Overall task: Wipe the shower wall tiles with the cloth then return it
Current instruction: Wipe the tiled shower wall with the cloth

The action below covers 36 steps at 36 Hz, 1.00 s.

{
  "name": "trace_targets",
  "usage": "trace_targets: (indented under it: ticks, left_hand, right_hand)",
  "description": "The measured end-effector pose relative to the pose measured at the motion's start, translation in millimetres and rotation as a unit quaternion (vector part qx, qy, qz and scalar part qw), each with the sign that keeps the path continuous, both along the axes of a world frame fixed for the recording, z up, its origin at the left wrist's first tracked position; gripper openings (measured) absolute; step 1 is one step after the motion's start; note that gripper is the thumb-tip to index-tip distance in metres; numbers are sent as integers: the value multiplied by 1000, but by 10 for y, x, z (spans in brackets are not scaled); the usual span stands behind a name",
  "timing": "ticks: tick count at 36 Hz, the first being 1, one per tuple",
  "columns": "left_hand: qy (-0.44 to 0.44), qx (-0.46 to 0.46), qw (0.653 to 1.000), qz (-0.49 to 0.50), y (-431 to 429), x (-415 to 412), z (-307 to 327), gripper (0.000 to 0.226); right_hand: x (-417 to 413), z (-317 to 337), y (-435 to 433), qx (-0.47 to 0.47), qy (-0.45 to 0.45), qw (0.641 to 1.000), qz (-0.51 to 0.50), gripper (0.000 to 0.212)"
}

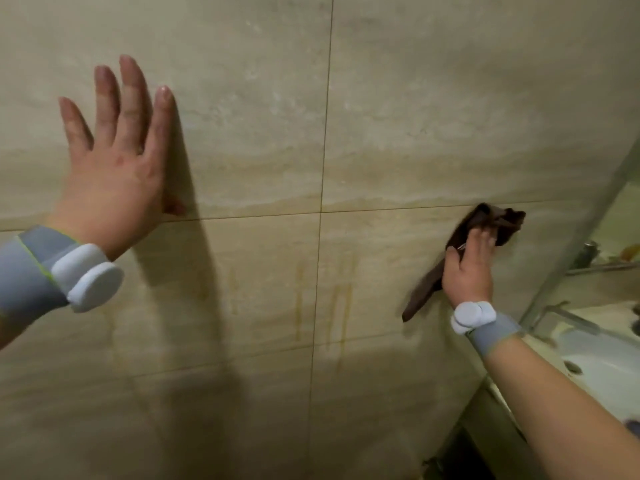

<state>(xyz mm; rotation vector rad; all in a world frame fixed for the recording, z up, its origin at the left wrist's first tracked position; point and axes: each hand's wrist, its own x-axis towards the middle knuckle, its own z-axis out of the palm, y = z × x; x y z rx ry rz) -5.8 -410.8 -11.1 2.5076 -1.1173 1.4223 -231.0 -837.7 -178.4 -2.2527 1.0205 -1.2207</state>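
Large beige shower wall tiles (398,98) with dark grout lines fill the view. My right hand (469,268) presses a dark brown cloth (498,221) flat against the wall at the right, just below a horizontal grout line. One end of the cloth hangs down to the left of my wrist. My left hand (114,161) rests flat on the wall at the upper left, fingers spread, holding nothing. Both wrists wear grey bands with white pods.
Yellowish streaks (341,310) run down the tile below the middle. A glass panel edge (585,237) slants down the right side. Beyond it are a white basin (602,362) and a metal tap (571,317). A dark gap lies at the bottom right.
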Motion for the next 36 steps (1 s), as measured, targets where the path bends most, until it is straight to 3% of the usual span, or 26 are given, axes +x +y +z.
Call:
trace_targets:
  ticks: [6, 11, 17, 19, 24, 27, 29, 32, 36]
  left_hand:
    - [22, 1, 1000, -10, 23, -71, 28, 143]
    - [38, 1, 999, -19, 35, -125, 56, 142]
    - [50, -2, 999, -15, 42, -179, 64, 141]
    - [49, -4, 999, -14, 22, -191, 63, 141]
    - [46, -14, 999, -2, 34, -173, 53, 144]
    - [48, -9, 999, -1, 38, -162, 52, 145]
    - [41, -10, 999, 1, 37, -154, 37, 144]
    - [38, -13, 999, 8, 24, -161, 36, 141]
    - [34, -16, 999, 27, 19, -169, -2, 136]
  right_hand:
    - [301, -239, 707, -51, -10, 994, 93, 55]
    - [477, -443, 1390, -146, 49, 962, 227, 45]
    - [657, -473, 1844, -233, 113, 921, 290, 61]
    - [657, -548, 1872, -268, 173, 887, 334, 60]
    - [488, -891, 1618, -402, 350, 752, 389, 51]
    - [412, -864, 1420, -432, 388, 719, 382, 53]
    - [387, -672, 1339, -457, 330, 735, 376, 49]
    - [430, -198, 1247, -467, 209, 795, 327, 57]
    - [511, 446, 1197, -406, 84, 880, 232, 64]
